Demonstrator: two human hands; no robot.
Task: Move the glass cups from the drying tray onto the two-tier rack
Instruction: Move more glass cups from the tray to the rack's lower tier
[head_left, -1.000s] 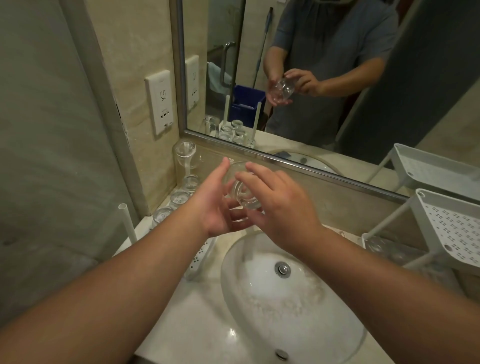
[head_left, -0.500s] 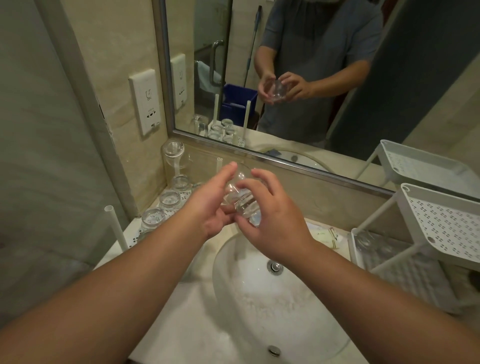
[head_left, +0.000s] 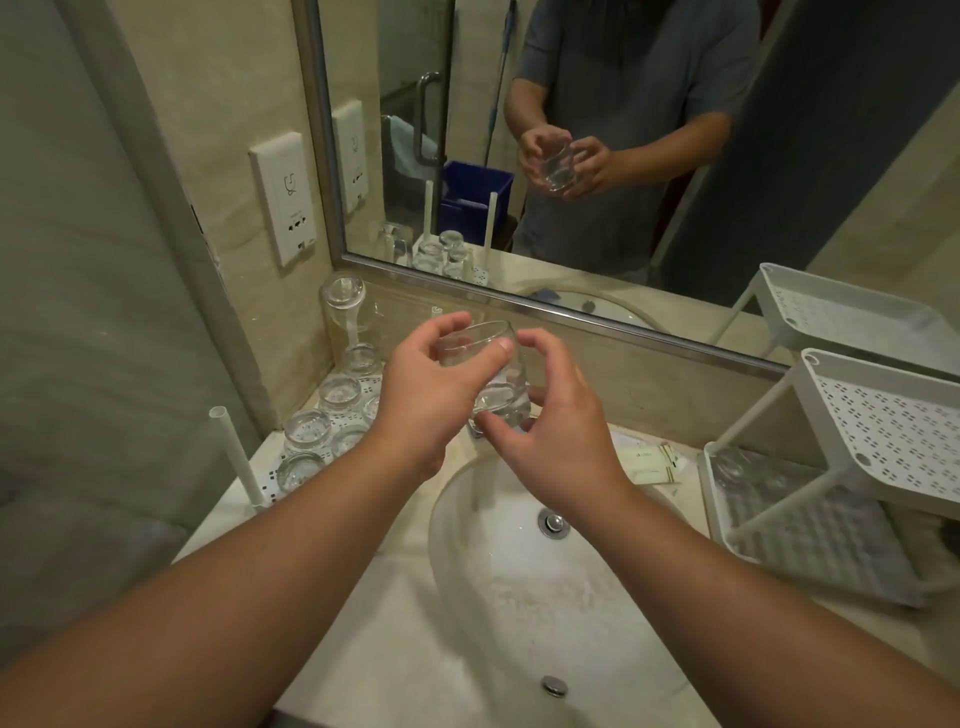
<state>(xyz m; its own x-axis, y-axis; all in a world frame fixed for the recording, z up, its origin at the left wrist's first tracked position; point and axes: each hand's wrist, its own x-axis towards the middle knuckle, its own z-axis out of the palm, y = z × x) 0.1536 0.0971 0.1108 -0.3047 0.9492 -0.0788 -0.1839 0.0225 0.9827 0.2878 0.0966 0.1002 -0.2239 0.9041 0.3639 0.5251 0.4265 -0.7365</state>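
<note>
**Glass held over the basin, rack off to the right**

A clear glass cup (head_left: 485, 374) is held up in mid-air between both hands, above the far rim of the sink (head_left: 467, 597) and apart from the counter. It is tilted: its open rim leans up and to the far left, its thick base down and to the right. The left hand (head_left: 431, 395) curls round the upper part, thumb pressed on the wall near the rim. The right hand (head_left: 550, 431) cups the lower part, thumb pinching at the base; the fingers behind the glass are hidden, so how firmly they bear on it cannot be told.

The drying tray (head_left: 291, 478) sits on the far left of the counter, with more upturned cups (head_left: 340, 392) on it. The two-tier rack (head_left: 883, 447) stands on the far right, well apart from the held cup. Its lower tier seems to hold a glass already, though the view there is dim.

The move ahead probably runs rightward across the basin, so the right hand is the nearer one to carry it. The cup's axis would need turning before it is set down on a tier.
</note>
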